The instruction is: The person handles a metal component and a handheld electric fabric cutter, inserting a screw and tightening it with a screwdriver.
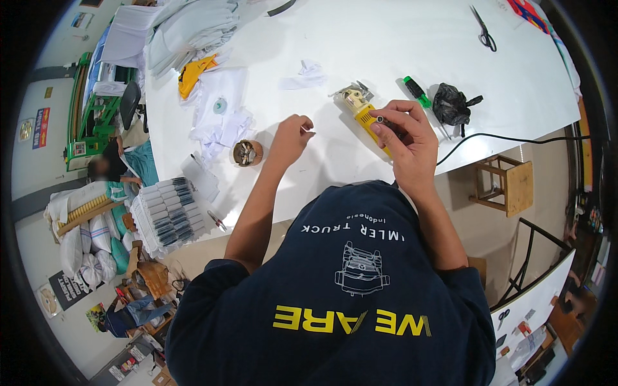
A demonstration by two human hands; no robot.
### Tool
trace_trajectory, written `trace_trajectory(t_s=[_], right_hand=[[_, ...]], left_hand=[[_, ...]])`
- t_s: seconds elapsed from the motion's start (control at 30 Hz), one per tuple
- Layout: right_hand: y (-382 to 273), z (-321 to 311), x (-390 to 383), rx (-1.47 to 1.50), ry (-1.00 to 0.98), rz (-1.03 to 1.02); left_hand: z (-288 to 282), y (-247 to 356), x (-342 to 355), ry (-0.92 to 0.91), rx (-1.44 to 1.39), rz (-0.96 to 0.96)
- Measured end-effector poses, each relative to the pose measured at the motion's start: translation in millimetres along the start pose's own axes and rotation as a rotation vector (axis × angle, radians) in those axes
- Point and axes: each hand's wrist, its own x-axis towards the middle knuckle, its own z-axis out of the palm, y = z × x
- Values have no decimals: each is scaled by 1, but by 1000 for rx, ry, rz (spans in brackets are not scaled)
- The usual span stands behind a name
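A yellow power tool (360,110) with a metal head lies on the white table (386,45), its black cord (508,137) running off to the right. My right hand (404,134) is closed over the tool's rear end. My left hand (291,137) hovers to the tool's left, fingers pinched on a small thin part that is too small to identify. A small round wooden bowl (247,153) with metal bits stands just left of that hand.
A green-handled screwdriver (418,92) and a crumpled black bag (452,104) lie right of the tool. Scissors (484,31) sit far back. White cloths (222,112), stacked white packs (168,212) and a wooden stool (508,185) surround the table. A person sits at left.
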Motion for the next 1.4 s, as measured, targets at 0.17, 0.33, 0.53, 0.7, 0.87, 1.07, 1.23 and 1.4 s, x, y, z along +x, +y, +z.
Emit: trace_trajectory(t_s=[0.17,0.33,0.53,0.7,0.87,1.07,1.23,1.4], right_hand=[[7,0,1,41,2,18],[8,2,1,71,-17,27],[6,4,2,18,-26,38],[7,4,2,6,-40,0],[8,5,-1,-14,-39,-17],[3,6,-2,-84,-29,-76],[4,5,-3,-102,-20,-86],[0,5,-4,-115,-20,-84]], left_hand=[[38,-22,-9,87,45,16],[42,-26,-4,62,148,53],[31,-3,4,-27,-60,-14],[-10,73,4,-54,-884,-18],[-48,156,-12,133,-779,307],[-52,171,-19,211,-462,473],[-54,172,-23,249,-320,507],[-56,170,-26,216,-297,511]])
